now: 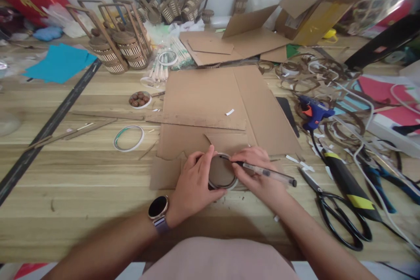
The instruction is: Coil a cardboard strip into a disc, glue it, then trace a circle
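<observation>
My left hand (195, 181), with a watch (158, 207) on its wrist, grips a round ring (229, 185) from the left, its fingers and thumb curled about the rim. The ring lies flat on a piece of brown cardboard (167, 174) near the table's front. Between the fingers of my right hand (257, 175) is a pen (271, 173) with a clear barrel. Its tip points left, at the inside of the ring's upper edge. Behind both hands a larger cardboard sheet (203, 96) lies flat.
Scissors (341, 216), a yellow-and-black tool (349, 181), blue-handled pliers (380, 183) and a blue glue gun (315, 111) crowd the right side, among a white cable. At left lie a tape roll (129, 138) and a dish of brown beads (140, 99). Small baskets (131, 48) stand behind.
</observation>
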`<state>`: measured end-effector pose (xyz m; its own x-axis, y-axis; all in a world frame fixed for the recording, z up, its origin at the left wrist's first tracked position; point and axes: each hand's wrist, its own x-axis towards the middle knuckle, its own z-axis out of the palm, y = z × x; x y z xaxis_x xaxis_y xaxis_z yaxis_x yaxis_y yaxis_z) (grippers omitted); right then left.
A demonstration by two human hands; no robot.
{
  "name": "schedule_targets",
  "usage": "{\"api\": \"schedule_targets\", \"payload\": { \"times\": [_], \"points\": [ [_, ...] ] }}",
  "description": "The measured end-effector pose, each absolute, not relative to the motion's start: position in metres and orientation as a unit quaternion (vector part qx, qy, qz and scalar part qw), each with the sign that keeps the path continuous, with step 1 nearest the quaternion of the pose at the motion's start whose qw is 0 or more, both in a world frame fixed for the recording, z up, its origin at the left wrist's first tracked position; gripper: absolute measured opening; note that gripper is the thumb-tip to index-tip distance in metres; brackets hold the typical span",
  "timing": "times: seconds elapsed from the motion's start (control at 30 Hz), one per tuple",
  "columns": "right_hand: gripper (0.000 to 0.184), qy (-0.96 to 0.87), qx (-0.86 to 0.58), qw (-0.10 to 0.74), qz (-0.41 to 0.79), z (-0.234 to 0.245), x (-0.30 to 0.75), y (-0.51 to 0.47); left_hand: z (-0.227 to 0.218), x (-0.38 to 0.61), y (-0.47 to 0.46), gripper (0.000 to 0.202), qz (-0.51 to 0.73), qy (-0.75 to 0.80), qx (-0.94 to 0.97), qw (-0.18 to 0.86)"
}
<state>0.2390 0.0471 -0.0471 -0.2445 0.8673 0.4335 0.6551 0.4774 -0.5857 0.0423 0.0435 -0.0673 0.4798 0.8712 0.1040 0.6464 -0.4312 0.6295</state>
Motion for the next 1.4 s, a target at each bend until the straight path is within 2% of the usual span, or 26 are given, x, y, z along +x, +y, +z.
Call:
{"api": "schedule_targets", "payload": {
  "times": [0.2, 0.4, 0.6, 0.83, 0.97, 1.13, 1.3, 1.4],
  "points": [
    [0.011, -0.79, -0.46, 0.367, 0.17, -0.047, 0.231, 0.044, -0.07, 0.042, 0.044, 0.109, 0.222, 0.454, 0.825, 0.253],
    [0.01, -0.798, -0.489, 0.34, 0.093, -0.042, 0.239, 0.04, -0.068, 0.043, 0.044, 0.11, 0.215, 0.458, 0.823, 0.259],
    [0.015, -0.818, -0.44, 0.352, 0.117, -0.043, 0.229, 0.041, -0.069, 0.042, 0.045, 0.106, 0.223, 0.451, 0.826, 0.253],
    [0.011, -0.785, -0.512, 0.33, 0.112, -0.038, 0.246, 0.036, -0.068, 0.043, 0.044, 0.104, 0.216, 0.46, 0.82, 0.263],
    [0.021, -0.771, -0.516, 0.348, 0.137, -0.042, 0.258, 0.033, -0.066, 0.043, 0.043, 0.102, 0.205, 0.467, 0.817, 0.27],
    [0.019, -0.812, -0.482, 0.3, 0.139, -0.062, 0.264, 0.035, -0.066, 0.043, 0.045, 0.1, 0.201, 0.465, 0.819, 0.269],
    [0.033, -0.841, -0.459, 0.255, 0.13, -0.072, 0.27, 0.036, -0.067, 0.043, 0.045, 0.1, 0.208, 0.458, 0.823, 0.263],
    [0.034, -0.848, -0.457, 0.235, 0.131, -0.072, 0.273, 0.037, -0.067, 0.043, 0.044, 0.1, 0.21, 0.458, 0.822, 0.263]
  ]
}}
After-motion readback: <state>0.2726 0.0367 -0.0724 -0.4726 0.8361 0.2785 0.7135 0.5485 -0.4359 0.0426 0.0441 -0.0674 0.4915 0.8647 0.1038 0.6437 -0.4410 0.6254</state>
